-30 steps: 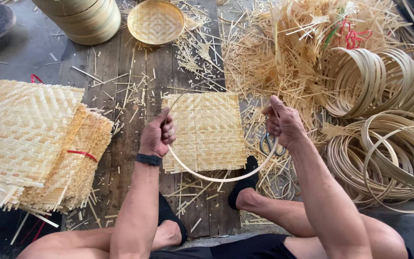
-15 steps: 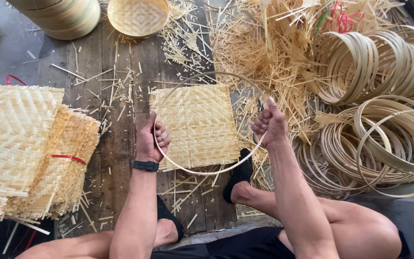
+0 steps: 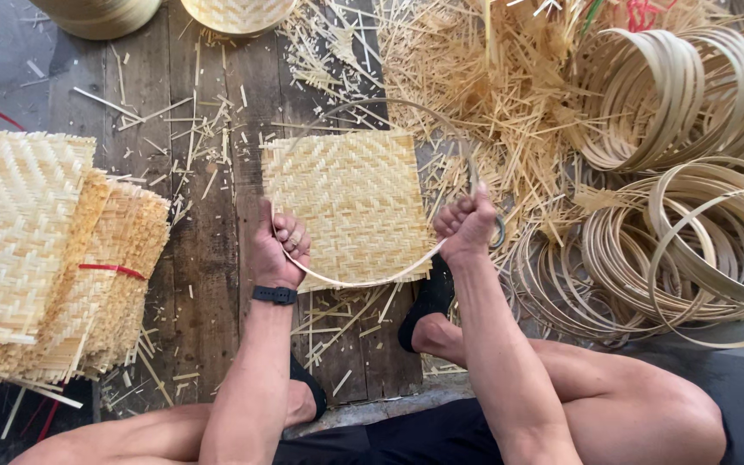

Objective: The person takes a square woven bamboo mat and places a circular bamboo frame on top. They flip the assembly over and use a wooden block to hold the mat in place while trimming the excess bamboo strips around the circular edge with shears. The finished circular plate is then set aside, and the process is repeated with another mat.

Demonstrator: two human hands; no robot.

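A square woven bamboo mat [image 3: 350,194] lies on the wooden floorboards in front of me. Around it runs a thin bamboo hoop [image 3: 372,280], its far arc curving above the mat's top edge. My left hand [image 3: 282,245] is closed on the hoop's left side, a black band on its wrist. My right hand [image 3: 467,222] grips the hoop's right side, just off the mat's right edge. The hoop's near arc sags between my two fists over the mat's lower edge.
A stack of woven mats [image 3: 36,250] tied with red cord sits at left. Coiled bamboo hoops [image 3: 691,224] pile at right, loose bamboo slivers [image 3: 492,77] behind. A round woven basket [image 3: 234,13] and stacked rims [image 3: 96,13] stand at the far edge. My foot in a black shoe [image 3: 428,301] rests below the mat.
My hands have drawn nearer to me and closer together on the hoop, and the hoop now rings the mat. The view has shifted so everything sits higher and larger.
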